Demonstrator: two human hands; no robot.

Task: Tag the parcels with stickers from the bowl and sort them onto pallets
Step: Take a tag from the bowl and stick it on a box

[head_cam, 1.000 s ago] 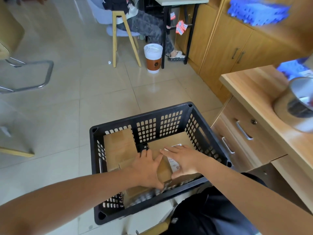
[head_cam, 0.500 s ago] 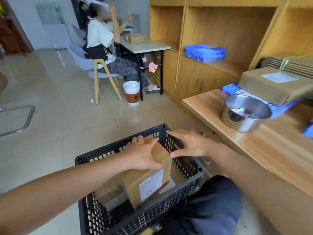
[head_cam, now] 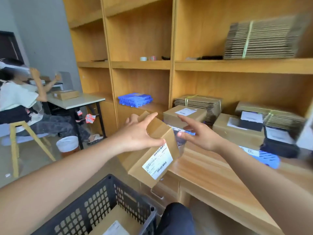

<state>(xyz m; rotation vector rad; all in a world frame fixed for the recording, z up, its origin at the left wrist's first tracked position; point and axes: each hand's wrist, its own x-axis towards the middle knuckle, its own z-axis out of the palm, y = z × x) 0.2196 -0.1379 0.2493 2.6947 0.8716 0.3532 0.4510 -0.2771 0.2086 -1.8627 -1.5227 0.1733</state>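
My left hand (head_cam: 138, 134) grips the top of a brown cardboard parcel (head_cam: 149, 167) held tilted in the air over the front corner of the wooden desk (head_cam: 208, 168). Its white shipping label (head_cam: 157, 161) faces me. My right hand (head_cam: 199, 133) hovers just right of the parcel with fingers spread and holds nothing. The metal bowl (head_cam: 180, 147) is almost wholly hidden behind the parcel. A blue pallet (head_cam: 269, 159) lies on the desk to the right. Labelled brown parcels (head_cam: 184, 116) and black parcels (head_cam: 279, 146) stand further back.
A black plastic crate (head_cam: 101, 200) with another labelled parcel (head_cam: 116, 223) sits low in front of me, beside my knee (head_cam: 176, 217). Spare blue pallets (head_cam: 134, 99) and bundles of flat cardboard (head_cam: 260, 41) fill the shelves. A seated person (head_cam: 18, 102) and a waste bin (head_cam: 67, 145) are at the left.
My left hand has lifted the parcel out of the crate and up to desk height. My right hand came off it and spread open. My view swung up toward the shelves.
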